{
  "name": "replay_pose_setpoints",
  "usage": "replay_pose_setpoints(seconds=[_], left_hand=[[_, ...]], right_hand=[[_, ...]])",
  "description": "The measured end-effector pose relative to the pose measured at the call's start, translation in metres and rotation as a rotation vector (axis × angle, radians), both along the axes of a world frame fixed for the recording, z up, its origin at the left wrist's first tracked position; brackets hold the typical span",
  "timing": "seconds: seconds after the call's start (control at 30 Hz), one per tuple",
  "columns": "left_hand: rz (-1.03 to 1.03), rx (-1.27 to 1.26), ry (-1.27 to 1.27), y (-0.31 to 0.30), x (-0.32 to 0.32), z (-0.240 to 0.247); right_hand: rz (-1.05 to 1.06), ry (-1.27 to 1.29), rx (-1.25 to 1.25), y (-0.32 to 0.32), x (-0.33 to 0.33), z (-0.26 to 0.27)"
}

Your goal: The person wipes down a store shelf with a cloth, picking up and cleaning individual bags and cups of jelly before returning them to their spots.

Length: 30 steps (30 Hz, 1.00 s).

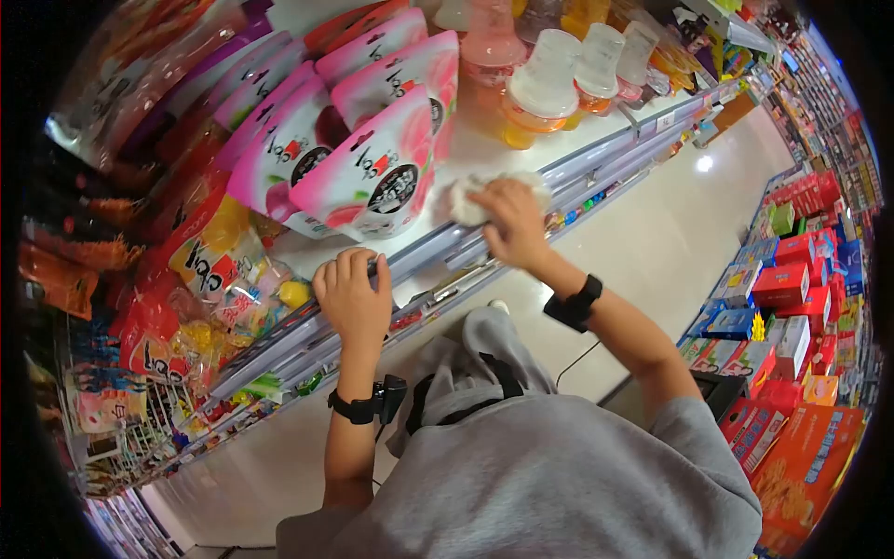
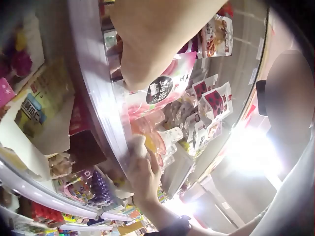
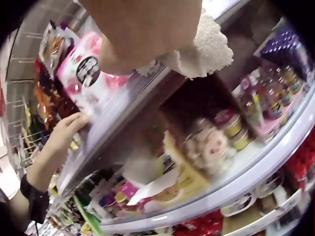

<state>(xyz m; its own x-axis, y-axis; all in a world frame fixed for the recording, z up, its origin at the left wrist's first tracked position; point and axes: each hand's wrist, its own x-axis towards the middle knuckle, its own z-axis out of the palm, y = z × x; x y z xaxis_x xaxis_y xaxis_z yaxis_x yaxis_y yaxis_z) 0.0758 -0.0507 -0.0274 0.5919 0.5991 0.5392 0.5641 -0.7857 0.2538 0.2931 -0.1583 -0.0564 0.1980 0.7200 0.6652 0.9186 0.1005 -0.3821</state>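
Observation:
My right hand (image 1: 514, 222) holds a bunched white cloth (image 1: 463, 203) against the front of the white shelf (image 1: 445, 244), just in front of the cups. In the right wrist view the fluffy cloth (image 3: 209, 49) sticks out past the hand and overlaps the shelf's edge. My left hand (image 1: 354, 296) rests on the shelf's front edge, fingers laid over it, with a small dark piece beside the index finger. Pink-and-white pouches (image 1: 368, 177) stand upright between and behind the hands. Capped plastic cups (image 1: 542, 84) with orange and pink contents stand beyond the right hand.
Bagged sweets (image 1: 233, 265) crowd the shelf at left, near a wire rack (image 1: 158, 410). A lower shelf holds an open carton (image 3: 192, 184) and small toys. Behind the person, across the tiled floor (image 1: 643, 233), stand stacked boxes (image 1: 792, 289).

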Motion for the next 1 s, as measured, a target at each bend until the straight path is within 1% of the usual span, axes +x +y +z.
replay_pose_setpoints(seconds=[0.03,0.1,0.13,0.2,0.23,0.3,0.37,0.43,0.5,0.57,0.73,0.77,0.9,1.0], left_hand=[[0.015,0.003,0.001,0.000,0.001,0.001],[-0.021,-0.024,0.002,0.000,-0.002,0.002],[-0.027,-0.056,-0.032,-0.002,-0.006,0.005],[-0.043,-0.118,-0.095,-0.007,-0.016,0.007],[-0.006,-0.112,-0.092,-0.009,-0.023,0.006],[0.010,-0.019,-0.147,-0.012,-0.039,0.005],[0.073,-0.006,-0.151,-0.006,-0.058,0.003],[0.172,0.031,-0.235,0.003,-0.077,-0.003],[0.201,0.050,-0.188,0.009,-0.090,-0.005],[0.238,0.003,-0.141,0.012,-0.095,-0.003],[0.245,0.037,-0.112,0.016,-0.096,-0.014],[0.246,0.046,-0.114,0.018,-0.096,-0.017],[0.261,0.138,-0.135,0.022,-0.096,-0.028],[0.258,0.128,-0.138,0.021,-0.096,-0.028]], right_hand=[[0.060,0.022,-0.012,0.007,-0.018,-0.001],[0.084,0.038,0.038,0.017,-0.051,-0.001],[0.057,0.018,-0.015,0.018,-0.054,-0.003],[0.131,0.002,-0.089,0.017,-0.045,0.004],[0.154,-0.018,-0.113,0.017,-0.040,0.006],[0.164,-0.002,-0.131,0.017,-0.041,0.017],[0.184,-0.005,-0.142,0.021,-0.048,0.022],[0.196,-0.008,-0.157,0.028,-0.062,0.025],[0.275,0.025,-0.161,0.037,-0.082,0.029],[0.280,0.051,-0.166,0.040,-0.088,0.027],[0.308,0.032,-0.246,0.031,-0.070,0.029],[0.289,0.008,-0.270,0.027,-0.058,0.031],[0.086,-0.002,-0.117,0.011,-0.005,0.021],[-0.088,0.048,-0.042,0.011,-0.002,0.013]])
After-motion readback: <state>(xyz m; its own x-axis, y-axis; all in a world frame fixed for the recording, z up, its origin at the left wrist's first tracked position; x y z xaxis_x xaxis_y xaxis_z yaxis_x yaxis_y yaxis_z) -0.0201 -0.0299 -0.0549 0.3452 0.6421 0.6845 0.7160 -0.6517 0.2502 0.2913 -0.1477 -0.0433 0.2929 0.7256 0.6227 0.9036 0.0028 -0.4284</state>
